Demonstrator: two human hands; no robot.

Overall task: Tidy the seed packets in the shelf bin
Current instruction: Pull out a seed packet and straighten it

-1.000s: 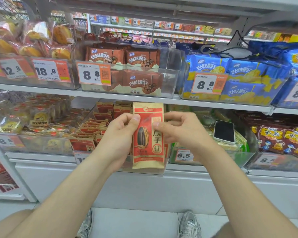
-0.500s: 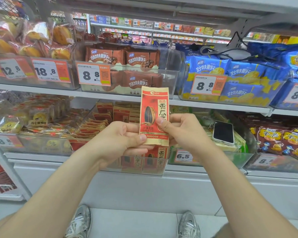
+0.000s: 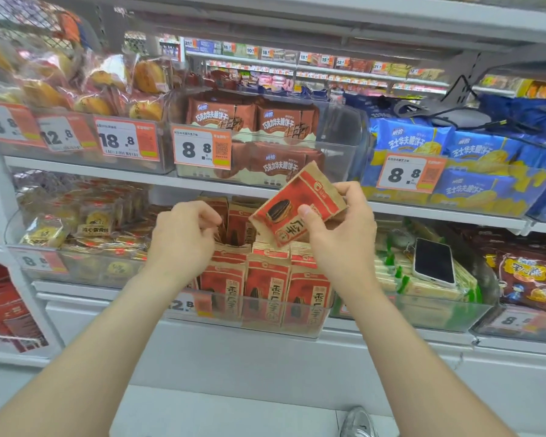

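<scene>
Seed packet [image 3: 293,209] of red-and-tan paper pinched in our right hand [image 3: 338,234] above clear plastic shelf bin [image 3: 265,326], long axis tilted, top end up-right. Our left hand [image 3: 180,241] curls fingers inside bin; grip unclear.

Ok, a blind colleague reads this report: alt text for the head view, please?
The right hand holds a red-and-tan seed packet tilted above a clear shelf bin of matching upright packets, while the curled left hand is at the rows behind. A phone lies on green packs in the neighbouring bin.
</scene>
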